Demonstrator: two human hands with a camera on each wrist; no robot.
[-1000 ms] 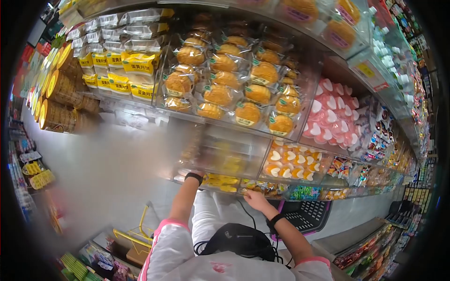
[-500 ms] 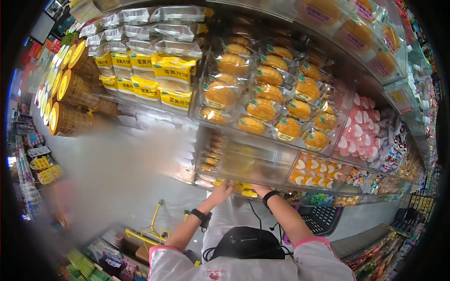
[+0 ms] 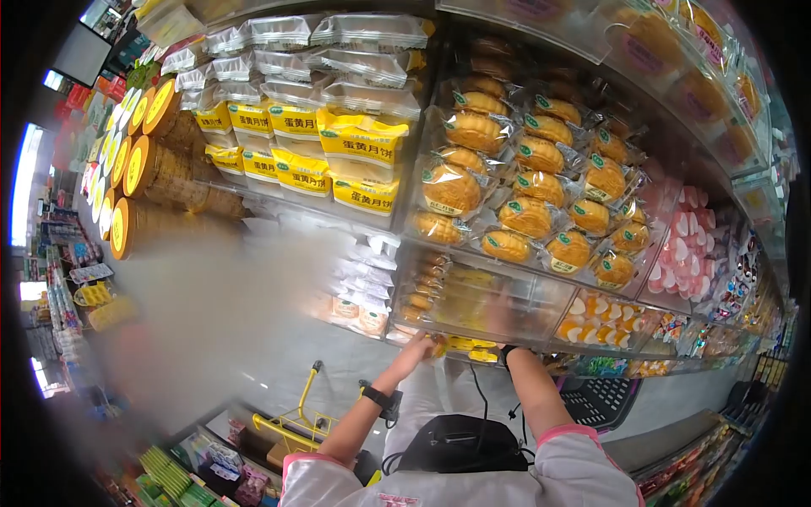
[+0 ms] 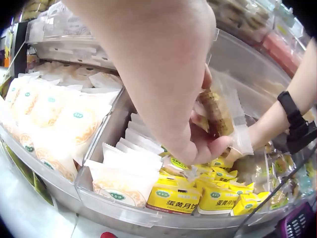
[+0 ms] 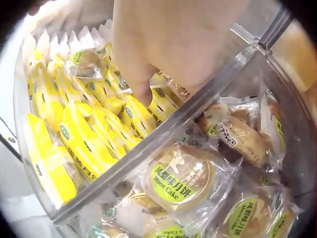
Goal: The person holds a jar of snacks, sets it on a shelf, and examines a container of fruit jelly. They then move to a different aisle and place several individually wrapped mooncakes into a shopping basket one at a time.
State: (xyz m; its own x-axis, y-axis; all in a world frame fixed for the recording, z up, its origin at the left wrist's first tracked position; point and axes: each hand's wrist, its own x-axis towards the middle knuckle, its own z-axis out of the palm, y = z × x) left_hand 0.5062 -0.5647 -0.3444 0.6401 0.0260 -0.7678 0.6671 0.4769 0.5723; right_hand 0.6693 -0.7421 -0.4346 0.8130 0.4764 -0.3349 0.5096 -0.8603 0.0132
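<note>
I find my left hand point(image 4: 178, 104) above the bin point(image 4: 124, 216) of packets point(image 4: 218, 198), with a wrapped cake point(image 4: 218, 111) between its fingers. Left of that bin, past a bin wall point(image 4: 111, 126), lie wrapped pastries point(image 4: 49, 114). My right hand point(image 5: 163, 49) is down among the packets. A divider point(image 5: 163, 141) parts them from the moon cakes point(image 5: 181, 181) on its far side. Low at my left stands what seems a cart point(image 3: 291, 418).

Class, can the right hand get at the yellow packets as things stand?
Probably yes: the right hand has its fingers down among the yellow packets, nothing covering them. The clear divider only fences off the next compartment.
</note>
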